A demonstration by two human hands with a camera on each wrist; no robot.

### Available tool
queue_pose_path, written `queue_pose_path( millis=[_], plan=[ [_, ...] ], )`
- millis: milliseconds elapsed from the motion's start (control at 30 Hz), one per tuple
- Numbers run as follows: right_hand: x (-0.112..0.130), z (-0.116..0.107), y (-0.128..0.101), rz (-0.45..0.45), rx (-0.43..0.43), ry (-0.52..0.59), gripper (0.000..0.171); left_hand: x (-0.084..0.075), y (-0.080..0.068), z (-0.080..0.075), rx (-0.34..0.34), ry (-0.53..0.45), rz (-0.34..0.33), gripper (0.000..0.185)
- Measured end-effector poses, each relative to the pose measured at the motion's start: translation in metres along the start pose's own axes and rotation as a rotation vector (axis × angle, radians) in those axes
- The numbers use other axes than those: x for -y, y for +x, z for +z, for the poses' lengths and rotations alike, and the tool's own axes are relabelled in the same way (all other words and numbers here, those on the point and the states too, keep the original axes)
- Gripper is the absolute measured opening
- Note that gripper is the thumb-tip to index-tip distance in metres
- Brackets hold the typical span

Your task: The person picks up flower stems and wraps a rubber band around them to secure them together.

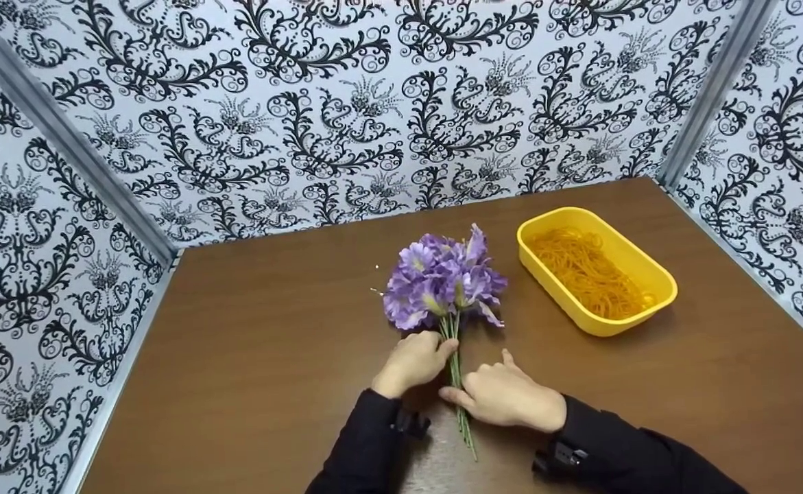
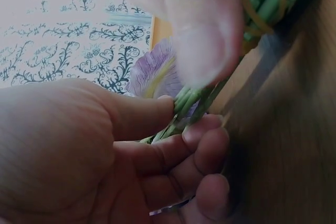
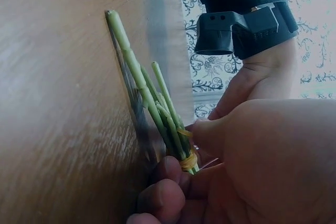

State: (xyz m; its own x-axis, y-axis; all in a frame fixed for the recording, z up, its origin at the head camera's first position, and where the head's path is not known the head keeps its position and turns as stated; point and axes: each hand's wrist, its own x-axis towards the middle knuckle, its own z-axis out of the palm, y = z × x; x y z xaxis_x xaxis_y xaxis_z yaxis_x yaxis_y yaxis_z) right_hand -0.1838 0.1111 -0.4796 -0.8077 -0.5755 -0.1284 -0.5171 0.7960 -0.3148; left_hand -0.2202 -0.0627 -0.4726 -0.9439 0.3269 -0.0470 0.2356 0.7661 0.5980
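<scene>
- Gripping the purple flower bunch (image 1: pixel 444 280) left of the yellow tray (image 1: pixel 655 269), I'm pointing blooms away, stems toward me.
- My left hand (image 1: pixel 411 360) and right hand (image 1: pixel 507 396) are pinching the stems (image 3: pixel 157 114).
- The bunch is lying on the brown table (image 1: pixel 250 357), with patterned walls (image 1: pixel 305 103) standing behind the tray.

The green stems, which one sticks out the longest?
The thick green stem lying nearest the brown wooden table; its cut tip reaches well past the shorter stems beside it.

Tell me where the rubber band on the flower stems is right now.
In the right wrist view, the rubber band wraps the green stems beside the right hand fingers.
</scene>
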Motion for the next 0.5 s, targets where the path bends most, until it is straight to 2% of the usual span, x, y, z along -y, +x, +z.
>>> queue_pose_path(
  millis=[333, 500],
  plan=[
    [-0.001, -0.006, -0.002, -0.033, 0.031, -0.016, 0.051, 0.004, 0.002, 0.000, 0.027, -0.022, -0.031, 0.039],
    [-0.005, -0.019, -0.006, -0.098, -0.001, -0.017, 0.040, 0.003, -0.001, -0.003, 0.000, -0.006, -0.061, 0.040]
  ],
)
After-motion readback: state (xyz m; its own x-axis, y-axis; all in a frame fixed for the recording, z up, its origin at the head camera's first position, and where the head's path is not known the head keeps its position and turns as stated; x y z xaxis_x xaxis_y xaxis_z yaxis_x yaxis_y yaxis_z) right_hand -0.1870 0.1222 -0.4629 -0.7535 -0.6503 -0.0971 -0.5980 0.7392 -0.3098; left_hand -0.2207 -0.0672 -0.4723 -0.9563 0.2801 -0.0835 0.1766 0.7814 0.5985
